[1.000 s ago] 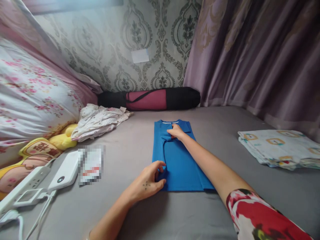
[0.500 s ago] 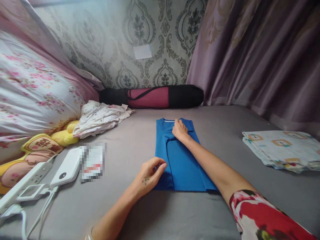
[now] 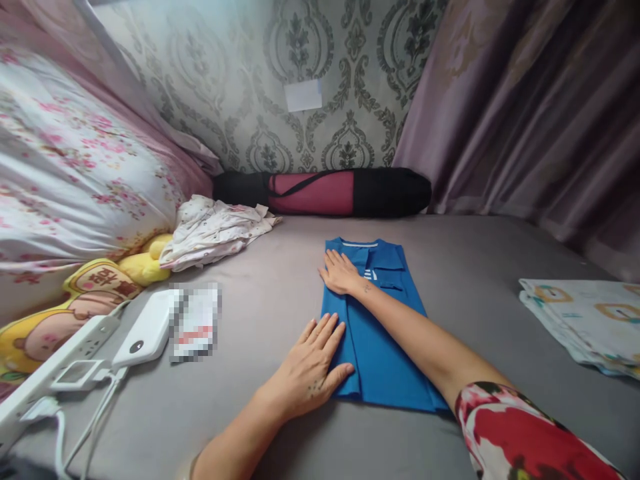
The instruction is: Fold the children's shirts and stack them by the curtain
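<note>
A blue T-shirt [image 3: 385,353] lies on the grey bed sheet with its sides folded inward and its collar facing the wall. A bit of white print shows near its chest, between the folded parts. My right hand [image 3: 339,272] rests flat on the upper left of the shirt, fingers spread. Lower down, my left hand [image 3: 315,363] lies open along the shirt's left edge, its fingers stretched out on the cloth. Neither hand grips anything. My right forearm crosses over the shirt and hides part of it.
Along the wall lies a black and maroon long bag [image 3: 315,194]. On the left are a crumpled white garment [image 3: 215,230], a yellow plush toy [image 3: 50,330], a white power bank [image 3: 147,330], a power strip [image 3: 60,373] and a blurred packet [image 3: 196,323]. Folded patterned cloth [image 3: 580,323] sits right.
My right hand has moved from the collar to the shirt's left side and flattened. My left hand has opened from a curl onto the left edge. The view has shifted slightly left.
</note>
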A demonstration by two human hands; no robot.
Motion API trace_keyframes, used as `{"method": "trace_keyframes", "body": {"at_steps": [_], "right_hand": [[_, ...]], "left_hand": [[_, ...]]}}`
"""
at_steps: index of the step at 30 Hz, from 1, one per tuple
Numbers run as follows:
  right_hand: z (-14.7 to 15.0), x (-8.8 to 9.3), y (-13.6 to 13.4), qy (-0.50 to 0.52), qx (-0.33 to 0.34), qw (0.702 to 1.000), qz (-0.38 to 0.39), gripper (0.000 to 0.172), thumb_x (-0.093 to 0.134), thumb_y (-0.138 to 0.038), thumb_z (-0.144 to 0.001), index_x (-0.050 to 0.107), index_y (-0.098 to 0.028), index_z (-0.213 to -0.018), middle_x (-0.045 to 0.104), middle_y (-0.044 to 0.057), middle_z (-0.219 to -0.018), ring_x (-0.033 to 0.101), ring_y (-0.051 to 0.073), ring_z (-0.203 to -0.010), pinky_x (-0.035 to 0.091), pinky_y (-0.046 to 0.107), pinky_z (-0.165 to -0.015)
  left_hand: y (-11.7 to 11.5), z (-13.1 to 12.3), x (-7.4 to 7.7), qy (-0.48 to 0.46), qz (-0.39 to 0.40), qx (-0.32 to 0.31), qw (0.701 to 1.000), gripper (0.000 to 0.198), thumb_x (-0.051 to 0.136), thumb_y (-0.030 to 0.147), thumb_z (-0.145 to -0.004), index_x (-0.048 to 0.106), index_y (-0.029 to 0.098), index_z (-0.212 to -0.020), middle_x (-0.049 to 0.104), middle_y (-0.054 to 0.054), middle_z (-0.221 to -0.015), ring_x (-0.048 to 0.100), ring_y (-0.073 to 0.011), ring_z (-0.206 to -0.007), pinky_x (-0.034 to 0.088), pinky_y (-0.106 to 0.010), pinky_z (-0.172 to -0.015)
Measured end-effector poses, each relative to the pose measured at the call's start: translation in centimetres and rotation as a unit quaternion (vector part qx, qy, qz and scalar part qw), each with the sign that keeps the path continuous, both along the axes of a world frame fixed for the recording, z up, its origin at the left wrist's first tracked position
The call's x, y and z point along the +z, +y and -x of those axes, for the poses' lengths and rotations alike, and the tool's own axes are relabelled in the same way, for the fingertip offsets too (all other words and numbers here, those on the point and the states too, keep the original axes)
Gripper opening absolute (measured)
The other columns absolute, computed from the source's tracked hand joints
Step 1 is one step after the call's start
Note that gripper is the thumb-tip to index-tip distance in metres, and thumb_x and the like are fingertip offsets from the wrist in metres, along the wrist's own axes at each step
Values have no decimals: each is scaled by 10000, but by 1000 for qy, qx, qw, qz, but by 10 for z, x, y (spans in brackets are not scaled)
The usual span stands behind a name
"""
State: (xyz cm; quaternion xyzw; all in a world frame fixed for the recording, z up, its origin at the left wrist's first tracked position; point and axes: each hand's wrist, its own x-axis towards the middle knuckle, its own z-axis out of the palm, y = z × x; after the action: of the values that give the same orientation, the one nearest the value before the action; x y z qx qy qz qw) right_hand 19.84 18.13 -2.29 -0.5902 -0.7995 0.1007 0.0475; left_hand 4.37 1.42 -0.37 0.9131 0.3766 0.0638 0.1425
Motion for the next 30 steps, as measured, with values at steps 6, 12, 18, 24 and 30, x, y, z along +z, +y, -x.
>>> {"method": "trace_keyframes", "body": {"at_steps": [6, 12, 18, 24, 30], "right_hand": [[-4, -3, 24, 0, 0, 1000, 4, 668, 221, -425, -980, 247, -5, -1499, 190, 159, -1580, 124, 255, -1465, 54, 403, -1180], [-4, -6, 46, -5, -8, 1000, 8, 674, 234, -447, -979, 243, -23, -1503, 172, 156, -1585, 107, 249, -1467, 37, 404, -1179], [-5, -11, 49, 19, -16, 1000, -7, 663, 223, -454, -981, 243, -52, -1508, 180, 140, -1587, 94, 239, -1469, 21, 441, -1176], [-6, -11, 47, 37, -12, 999, -13, 626, 230, -427, -989, 289, -61, -1493, 209, 129, -1582, 118, 226, -1467, 28, 435, -1177], [-31, 11, 41, 97, -63, 991, -60, 519, 323, -311, -973, 391, -106, -1445, 378, 130, -1514, 314, 220, -1400, 222, 372, -1137]], "left_hand": [[2, 1, 2, 4, 31, 0, 1000, 675, 306, 572, -957, 247, 196, -1515, 210, -114, -1574, 139, -281, -1464, 182, -528, -1185], [2, 4, 0, 0, 28, -7, 1000, 645, 312, 558, -961, 217, 254, -1523, 171, -101, -1589, 127, -290, -1466, 184, -546, -1177], [2, 3, 0, -10, 21, -7, 1000, 628, 341, 549, -958, 247, 271, -1514, 197, -102, -1585, 153, -299, -1462, 200, -558, -1167], [2, 3, 2, -31, 28, -1, 999, 613, 367, 551, -950, 322, 258, -1486, 252, -116, -1569, 196, -302, -1455, 214, -572, -1160], [4, 2, 3, -61, 28, 27, 997, 532, 346, 504, -970, 432, 230, -1418, 345, -123, -1531, 281, -281, -1430, 221, -564, -1161]]}}
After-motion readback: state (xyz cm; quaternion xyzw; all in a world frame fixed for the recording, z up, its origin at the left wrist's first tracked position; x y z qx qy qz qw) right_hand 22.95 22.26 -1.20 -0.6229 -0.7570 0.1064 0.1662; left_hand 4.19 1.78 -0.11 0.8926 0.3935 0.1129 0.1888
